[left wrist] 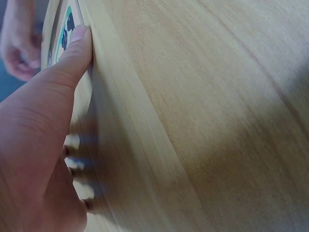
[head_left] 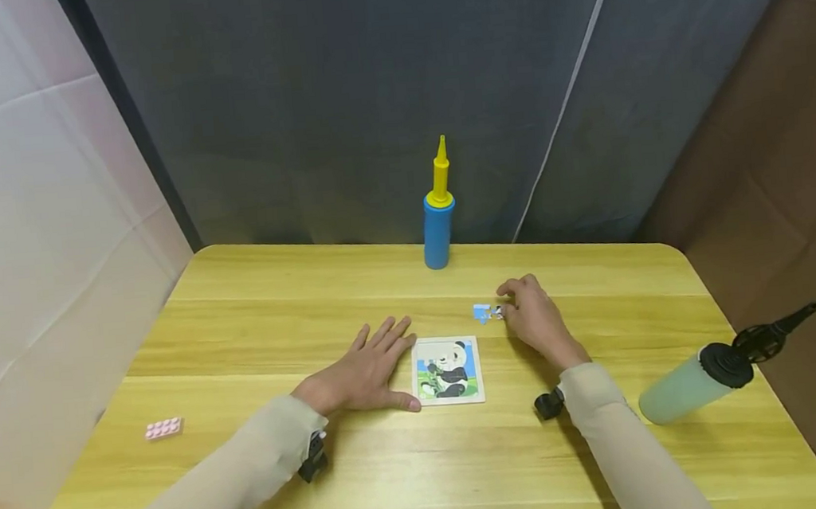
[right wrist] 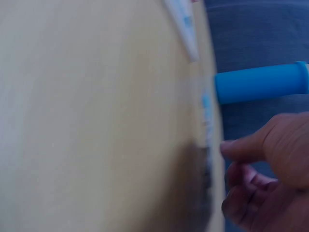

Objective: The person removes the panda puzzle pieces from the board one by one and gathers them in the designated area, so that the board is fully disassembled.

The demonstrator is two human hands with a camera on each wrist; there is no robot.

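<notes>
Square panda jigsaw puzzle in pale frame (head_left: 449, 369): flat, roughly midway between left and right edges of yellow wood-grain table (head_left: 432, 468). Left hand (head_left: 370, 373): fingers spread, at frame's left side. Small blue-and-white loose puzzle pieces (head_left: 481, 311) lie nearer far edge, beside right hand (head_left: 539, 320); pinch or not, cannot tell. Risk: thin pieces could skid under off-centre fingertip; bumped frame could unseat fitted pieces.

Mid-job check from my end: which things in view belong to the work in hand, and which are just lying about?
Likely part of the job:
- panda puzzle, beside the left grip
- loose puzzle pieces, near the right grip

Apparently just lying about:
- blue-and-yellow pump
- pink brick
- green bottle
</notes>
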